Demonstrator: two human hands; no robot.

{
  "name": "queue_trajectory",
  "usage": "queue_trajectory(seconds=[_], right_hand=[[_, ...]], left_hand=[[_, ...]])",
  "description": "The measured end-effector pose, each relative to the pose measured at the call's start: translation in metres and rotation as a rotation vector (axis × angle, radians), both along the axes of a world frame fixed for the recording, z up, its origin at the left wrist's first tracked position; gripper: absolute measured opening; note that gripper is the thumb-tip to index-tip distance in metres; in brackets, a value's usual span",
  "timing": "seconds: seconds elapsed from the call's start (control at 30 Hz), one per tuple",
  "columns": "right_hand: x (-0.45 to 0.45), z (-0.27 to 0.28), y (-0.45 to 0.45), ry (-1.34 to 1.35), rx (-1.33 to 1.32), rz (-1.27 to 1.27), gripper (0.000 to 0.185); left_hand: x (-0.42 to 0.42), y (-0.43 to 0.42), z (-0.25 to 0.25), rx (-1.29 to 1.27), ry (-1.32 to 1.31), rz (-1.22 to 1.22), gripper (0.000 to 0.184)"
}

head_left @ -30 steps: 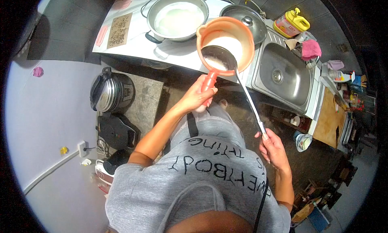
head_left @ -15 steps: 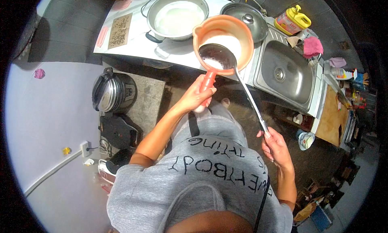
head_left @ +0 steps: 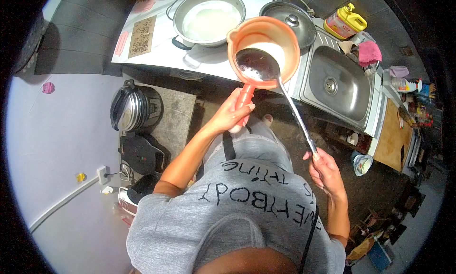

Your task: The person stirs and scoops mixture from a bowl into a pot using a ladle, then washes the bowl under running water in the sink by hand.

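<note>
My left hand (head_left: pixel 233 113) is closed round the handle of an orange plastic dipper (head_left: pixel 290 60), held over the front edge of the counter. White liquid shows inside the dipper. My right hand (head_left: pixel 326 168) grips the handle end of a long metal ladle (head_left: pixel 297 113), whose dark, wide bowl sits within the dipper's mouth. Some whitish liquid or foam shows at the bowl's lower edge. Behind the dipper, on the counter, stands a large metal pot (head_left: pixel 179 24) with pale liquid in it.
A glass pot lid (head_left: pixel 304 30) lies between the pot and the steel sink (head_left: pixel 313 91). A yellow jug (head_left: pixel 344 23) and pink cloth (head_left: pixel 369 53) sit behind the sink. A cutting board (head_left: pixel 390 136) is at right; a pressure cooker (head_left: pixel 137 106) stands at left.
The ladle's bowl has shifted very slightly within the dipper. Both hands keep their holds, and the whole view has moved a little.
</note>
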State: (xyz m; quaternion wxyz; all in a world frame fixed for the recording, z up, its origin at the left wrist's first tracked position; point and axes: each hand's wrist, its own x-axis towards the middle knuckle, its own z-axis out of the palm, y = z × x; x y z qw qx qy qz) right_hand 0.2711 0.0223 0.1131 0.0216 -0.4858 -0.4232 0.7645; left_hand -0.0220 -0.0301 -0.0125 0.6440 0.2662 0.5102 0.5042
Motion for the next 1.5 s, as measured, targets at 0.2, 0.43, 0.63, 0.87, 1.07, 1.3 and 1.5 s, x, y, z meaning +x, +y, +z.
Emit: queue_trajectory(seconds=[0.2, 0.43, 0.63, 0.87, 1.07, 1.3, 1.5], right_hand=[[0.0014, -0.0008, 0.0008, 0.011, -0.006, 0.002, 0.028], [0.0018, -0.0012, 0.0012, 0.010, -0.003, 0.019, 0.028], [0.0026, -0.0003, 0.0015, 0.001, -0.001, 0.035, 0.028], [0.0012, 0.0016, 0.0020, 0.011, -0.021, 0.022, 0.029], [0.0007, 0.0000, 0.0016, 0.006, -0.027, 0.019, 0.029], [-0.0001, -0.0014, 0.0014, 0.024, -0.038, -0.013, 0.028], [0.0009, -0.0002, 0.0021, 0.038, -0.059, -0.017, 0.029]], left_hand=[[0.0009, -0.0012, 0.0015, -0.016, 0.016, 0.005, 0.032], [0.0013, -0.0021, 0.0023, -0.008, 0.029, 0.002, 0.033], [0.0016, -0.0032, 0.0026, -0.005, 0.023, -0.001, 0.034], [0.0013, -0.0040, 0.0001, -0.005, 0.003, 0.011, 0.033], [0.0007, -0.0053, -0.0034, 0.021, -0.005, -0.006, 0.034], [0.0029, -0.0066, 0.0003, 0.007, 0.018, 0.000, 0.034], [0.0037, -0.0064, 0.0025, -0.003, 0.014, 0.006, 0.034]])
